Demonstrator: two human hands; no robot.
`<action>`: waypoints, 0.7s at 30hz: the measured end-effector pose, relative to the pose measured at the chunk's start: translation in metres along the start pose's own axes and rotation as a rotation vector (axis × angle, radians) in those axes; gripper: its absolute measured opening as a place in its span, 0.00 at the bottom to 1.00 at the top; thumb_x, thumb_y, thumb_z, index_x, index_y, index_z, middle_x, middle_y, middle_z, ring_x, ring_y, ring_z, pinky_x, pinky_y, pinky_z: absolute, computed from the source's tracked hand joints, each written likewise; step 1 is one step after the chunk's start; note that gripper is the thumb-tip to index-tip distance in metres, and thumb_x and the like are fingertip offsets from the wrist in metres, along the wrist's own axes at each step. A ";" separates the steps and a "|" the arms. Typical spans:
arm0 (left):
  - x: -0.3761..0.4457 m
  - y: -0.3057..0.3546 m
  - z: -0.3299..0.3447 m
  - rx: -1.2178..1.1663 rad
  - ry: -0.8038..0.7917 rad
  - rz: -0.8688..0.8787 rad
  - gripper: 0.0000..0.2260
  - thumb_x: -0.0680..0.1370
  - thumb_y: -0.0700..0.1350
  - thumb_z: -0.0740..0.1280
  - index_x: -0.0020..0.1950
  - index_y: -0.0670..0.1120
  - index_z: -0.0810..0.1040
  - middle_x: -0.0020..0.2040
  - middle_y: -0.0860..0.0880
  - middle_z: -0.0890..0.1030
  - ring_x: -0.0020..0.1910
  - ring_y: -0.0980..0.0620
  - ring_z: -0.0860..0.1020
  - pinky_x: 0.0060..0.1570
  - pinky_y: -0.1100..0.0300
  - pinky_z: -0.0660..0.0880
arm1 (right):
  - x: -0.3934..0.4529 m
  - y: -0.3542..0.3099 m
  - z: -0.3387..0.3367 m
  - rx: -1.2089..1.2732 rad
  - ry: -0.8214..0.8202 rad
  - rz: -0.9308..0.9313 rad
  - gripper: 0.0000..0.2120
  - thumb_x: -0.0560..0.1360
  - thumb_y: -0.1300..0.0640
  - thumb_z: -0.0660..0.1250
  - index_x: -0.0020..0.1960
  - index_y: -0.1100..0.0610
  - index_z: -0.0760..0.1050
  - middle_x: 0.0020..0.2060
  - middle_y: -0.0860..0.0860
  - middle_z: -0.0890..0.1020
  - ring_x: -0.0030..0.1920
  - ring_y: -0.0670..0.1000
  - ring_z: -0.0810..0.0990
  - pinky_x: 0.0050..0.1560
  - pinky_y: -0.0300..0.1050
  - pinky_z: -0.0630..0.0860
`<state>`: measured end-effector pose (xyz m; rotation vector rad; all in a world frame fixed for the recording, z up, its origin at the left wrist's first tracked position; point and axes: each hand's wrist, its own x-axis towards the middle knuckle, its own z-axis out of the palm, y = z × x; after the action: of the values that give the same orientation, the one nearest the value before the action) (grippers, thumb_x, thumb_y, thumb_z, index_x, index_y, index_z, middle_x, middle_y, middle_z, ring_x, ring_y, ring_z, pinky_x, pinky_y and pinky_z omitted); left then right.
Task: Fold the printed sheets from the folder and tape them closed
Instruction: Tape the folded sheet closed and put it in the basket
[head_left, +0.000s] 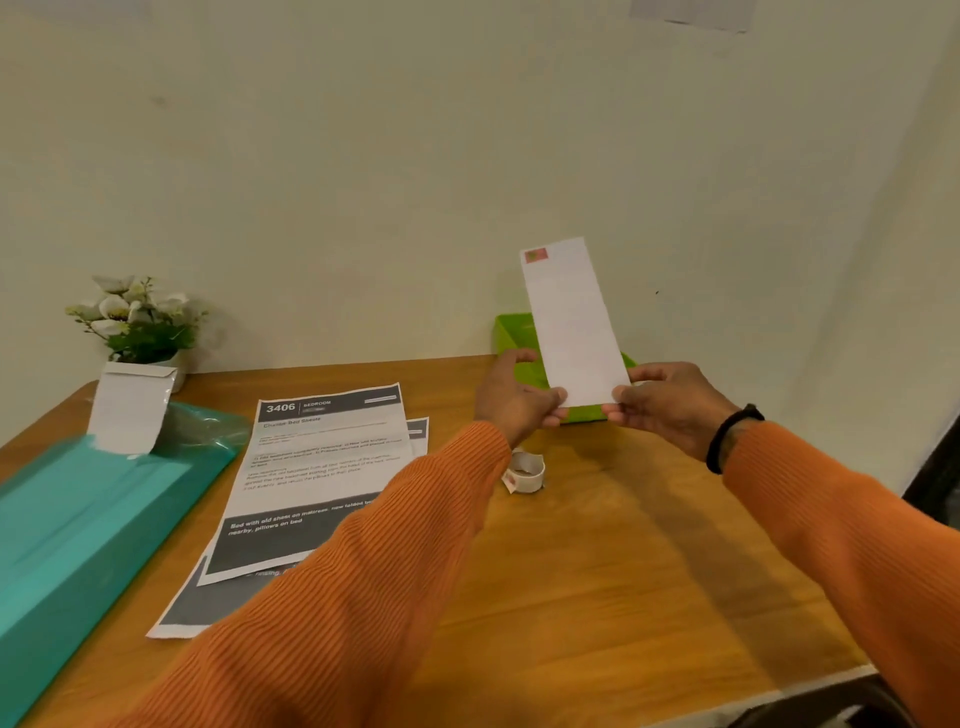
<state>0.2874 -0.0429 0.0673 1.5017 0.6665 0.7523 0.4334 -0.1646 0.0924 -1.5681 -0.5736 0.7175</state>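
Two hands are holding a folded sheet (571, 322) upright above the far side of the table (597, 561): the left hand (511, 397) is pinching its lower left corner and the right hand (662, 402) is pinching its lower right corner. A small reddish sticker is showing at the sheet's top left corner. Just behind the hands a green tray (511, 332) is sitting against the wall (415, 182). A roll of tape (527, 470) is lying on the wood below the left wrist. To the left, two printed sheets (322, 467) are lying flat, one overlapping the other. Further left a teal folder (88, 519) is resting on the table, with a white envelope (130, 408) standing at its far end. Behind that, a small pot of white flowers (137, 322) is standing by the pale, plain wall.
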 end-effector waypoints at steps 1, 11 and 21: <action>0.006 0.001 0.002 -0.003 0.013 -0.020 0.25 0.75 0.33 0.75 0.68 0.46 0.72 0.49 0.38 0.85 0.39 0.47 0.86 0.38 0.58 0.84 | 0.007 -0.002 0.000 0.006 -0.002 0.023 0.18 0.79 0.73 0.67 0.68 0.68 0.73 0.56 0.65 0.82 0.44 0.57 0.86 0.40 0.45 0.86; 0.039 -0.007 0.010 -0.093 0.016 -0.126 0.10 0.74 0.33 0.76 0.54 0.34 0.81 0.46 0.38 0.86 0.40 0.47 0.87 0.39 0.61 0.84 | 0.050 0.000 -0.010 0.087 0.017 0.155 0.15 0.79 0.76 0.65 0.66 0.73 0.72 0.59 0.67 0.79 0.48 0.59 0.84 0.38 0.45 0.86; 0.049 -0.010 0.019 -0.177 0.024 -0.170 0.08 0.76 0.31 0.74 0.53 0.32 0.80 0.47 0.37 0.85 0.41 0.48 0.86 0.40 0.61 0.84 | 0.065 0.005 -0.012 0.184 0.099 0.130 0.06 0.78 0.75 0.68 0.53 0.72 0.75 0.53 0.66 0.81 0.43 0.58 0.85 0.35 0.41 0.85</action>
<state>0.3326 -0.0157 0.0602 1.2597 0.7168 0.6820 0.4864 -0.1260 0.0802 -1.4694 -0.3253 0.7637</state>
